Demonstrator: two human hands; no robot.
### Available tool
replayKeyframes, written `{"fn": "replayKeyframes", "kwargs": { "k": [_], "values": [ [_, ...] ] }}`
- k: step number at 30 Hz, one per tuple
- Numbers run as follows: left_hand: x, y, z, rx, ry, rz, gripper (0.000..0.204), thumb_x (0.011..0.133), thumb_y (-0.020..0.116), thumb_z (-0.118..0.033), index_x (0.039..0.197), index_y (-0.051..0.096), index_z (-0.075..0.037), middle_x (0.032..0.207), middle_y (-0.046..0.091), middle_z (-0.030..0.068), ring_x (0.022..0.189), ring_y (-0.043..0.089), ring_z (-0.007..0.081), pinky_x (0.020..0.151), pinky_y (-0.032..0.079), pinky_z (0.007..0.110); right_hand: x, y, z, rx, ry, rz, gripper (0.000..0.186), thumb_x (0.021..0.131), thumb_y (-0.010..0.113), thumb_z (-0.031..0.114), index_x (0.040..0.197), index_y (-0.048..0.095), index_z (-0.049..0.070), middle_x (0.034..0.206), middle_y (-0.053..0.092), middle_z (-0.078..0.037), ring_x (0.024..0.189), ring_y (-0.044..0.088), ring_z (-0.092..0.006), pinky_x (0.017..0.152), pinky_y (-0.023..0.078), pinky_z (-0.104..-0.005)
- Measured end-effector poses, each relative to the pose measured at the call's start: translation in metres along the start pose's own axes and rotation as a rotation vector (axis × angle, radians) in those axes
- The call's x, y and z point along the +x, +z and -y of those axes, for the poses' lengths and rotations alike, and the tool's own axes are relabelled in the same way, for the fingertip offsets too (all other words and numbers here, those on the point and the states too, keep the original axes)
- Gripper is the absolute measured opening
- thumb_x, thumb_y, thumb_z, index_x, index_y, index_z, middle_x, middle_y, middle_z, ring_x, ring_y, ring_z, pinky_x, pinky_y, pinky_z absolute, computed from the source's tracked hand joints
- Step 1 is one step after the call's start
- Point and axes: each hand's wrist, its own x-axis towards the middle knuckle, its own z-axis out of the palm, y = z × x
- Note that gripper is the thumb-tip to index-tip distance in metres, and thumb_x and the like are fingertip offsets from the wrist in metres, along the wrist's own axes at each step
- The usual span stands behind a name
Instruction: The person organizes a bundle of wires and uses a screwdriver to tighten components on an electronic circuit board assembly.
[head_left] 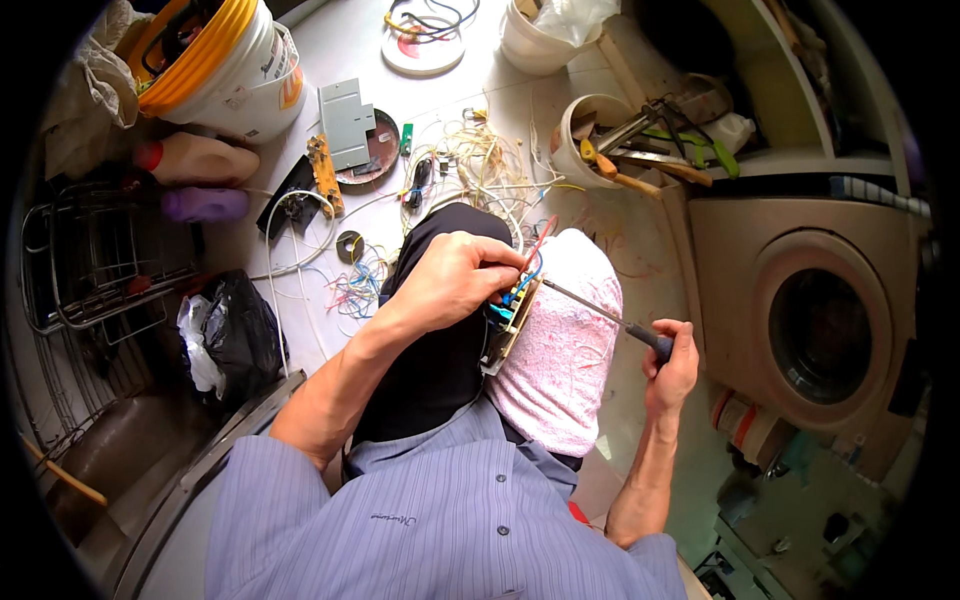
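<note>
A small circuit board point(507, 337) in a metal frame rests in my lap, with blue and red wires at its upper end. My left hand point(455, 280) is closed at that end, its fingers bent around the board's edge beside the wires; the fingertips are partly hidden. In my right hand point(672, 370) is a screwdriver point(600, 310) with a dark handle and a long thin shaft. The screwdriver's tip points left at the board, close to the wires; whether it touches cannot be told. A pink towel point(560, 375) covers my right thigh, under the shaft.
Beyond my knees lie tangled wires point(490, 165), a grey metal plate point(345, 122) and an orange-brown board point(325, 175). A bucket of tools point(570, 150) stands ahead right, a washing machine point(720, 290) at right. Left are a white bucket point(255, 95) and black bag point(250, 330).
</note>
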Motion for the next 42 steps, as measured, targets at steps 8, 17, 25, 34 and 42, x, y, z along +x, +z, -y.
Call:
{"fn": "replayKeyframes", "kwargs": {
  "k": [8, 17, 25, 34, 42],
  "values": [
    [0.021, -0.008, 0.009, -0.018, 0.024, 0.161, 0.022, 0.095, 0.064, -0.012, 0.105, 0.076, 0.005, 0.082, 0.075, 0.0075, 0.068, 0.068, 0.0102, 0.064, 0.057, 0.026, -0.006, 0.016, 0.007, -0.032, -0.055, -0.081, 0.038, 0.11, 0.044, 0.035, 0.106, 0.061, 0.0, 0.07, 0.045, 0.001, 0.051, 0.04, -0.006, 0.043, 0.03, -0.0234],
    [0.029, -0.015, -0.001, -0.04, 0.002, 0.227, 0.022, 0.092, 0.066, -0.013, 0.103, 0.076, 0.004, 0.075, 0.072, 0.0053, 0.067, 0.066, 0.0094, 0.063, 0.056, 0.027, -0.001, 0.015, 0.02, -0.094, -0.045, -0.112, 0.027, 0.108, 0.05, 0.027, 0.113, 0.06, 0.001, 0.069, 0.046, 0.002, 0.05, 0.039, -0.0054, 0.043, 0.029, -0.0224],
    [0.032, -0.013, -0.002, 0.005, -0.012, 0.232, 0.023, 0.092, 0.065, -0.013, 0.102, 0.076, 0.004, 0.076, 0.072, 0.0055, 0.068, 0.067, 0.0095, 0.065, 0.057, 0.027, 0.001, 0.018, 0.03, 0.319, -0.145, 0.04, 0.037, 0.097, 0.061, 0.006, 0.132, 0.05, 0.003, 0.091, 0.055, -0.005, 0.071, 0.052, -0.0112, 0.063, 0.045, -0.0257],
    [0.033, -0.012, -0.003, -0.044, -0.048, 0.26, 0.023, 0.094, 0.064, -0.015, 0.102, 0.076, 0.003, 0.08, 0.072, 0.0047, 0.071, 0.067, 0.0102, 0.067, 0.057, 0.026, 0.005, -0.006, 0.021, 0.133, 0.047, 0.051, 0.028, 0.105, 0.056, 0.021, 0.125, 0.054, 0.002, 0.081, 0.052, -0.003, 0.062, 0.048, -0.0107, 0.058, 0.04, -0.0262],
    [0.032, -0.012, -0.011, 0.007, -0.09, 0.265, 0.025, 0.095, 0.064, -0.018, 0.103, 0.076, 0.002, 0.08, 0.071, 0.0029, 0.071, 0.065, 0.0095, 0.068, 0.055, 0.027, -0.005, -0.002, 0.016, 0.133, -0.027, 0.17, 0.042, 0.105, 0.058, 0.037, 0.125, 0.056, 0.0, 0.081, 0.053, -0.001, 0.064, 0.05, -0.0093, 0.056, 0.041, -0.0252]
  ]
}}
